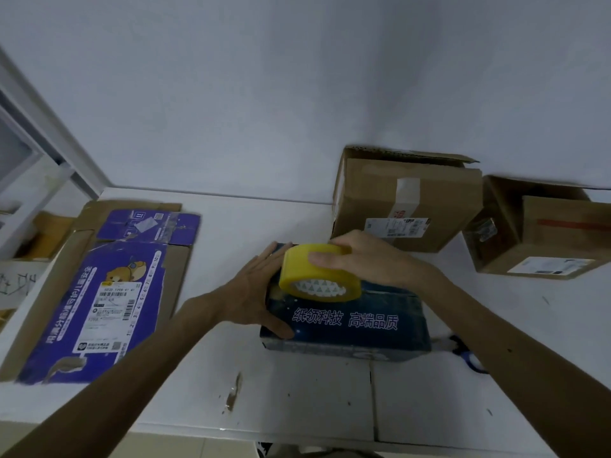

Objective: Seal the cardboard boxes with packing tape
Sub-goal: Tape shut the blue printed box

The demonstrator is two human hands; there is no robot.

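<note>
A dark blue box [357, 322] with white printed characters lies on the white table [297, 398] in front of me. My right hand [367, 256] grips a yellow roll of packing tape [314, 276] from above, holding it over the box's top near its left end. My left hand [254, 292] lies flat and open against the left end of the box, fingers pointing away from me. Two brown cardboard boxes stand behind: one [403, 200] at the wall with loose top flaps, the other [542, 229] at the far right, its flap open.
A flattened purple and brown carton [99, 292] lies on the table's left side. Blue-handled scissors [469, 358] peek out beside my right forearm. A scrap of tape [233, 391] lies near the front edge. A white wall closes the back; a metal frame [49, 150] stands left.
</note>
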